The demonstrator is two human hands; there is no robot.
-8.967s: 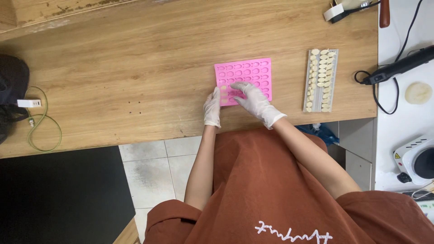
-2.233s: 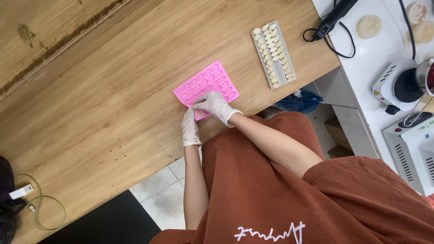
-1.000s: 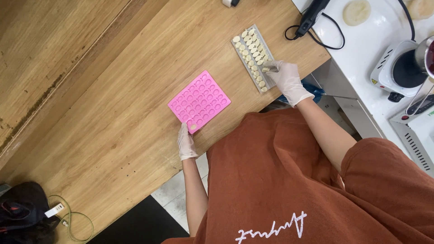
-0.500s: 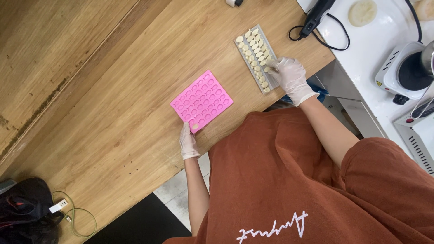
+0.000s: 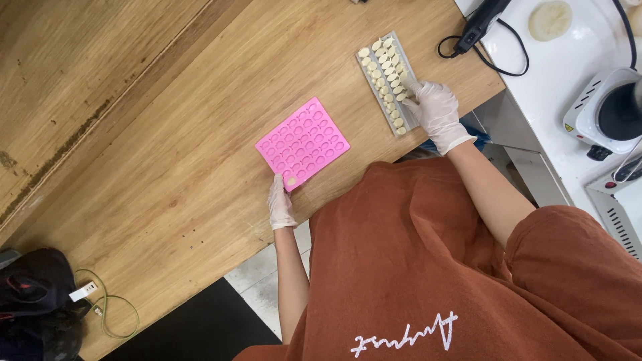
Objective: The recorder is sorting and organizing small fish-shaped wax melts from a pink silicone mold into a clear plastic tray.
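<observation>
Two gloved hands are seen at a wooden table [image 5: 167,154], one at each tray.

Nearest, the left hand [image 5: 280,204] is laid flat at the near corner of the pink mould tray [image 5: 302,143], fingers extended and together, nothing grasped; one pale piece is seated in the cavity beside the fingertips. Further off, the right hand [image 5: 435,111] is set against the grey tray [image 5: 387,81] of pale tooth-shaped pieces, fingers curled at its near edge; whether a piece is pinched cannot be told. Both trays are lying well apart.

Workshop, wooden bench [image 5: 167,167], hotplate [image 5: 612,110] (gloved work)
</observation>
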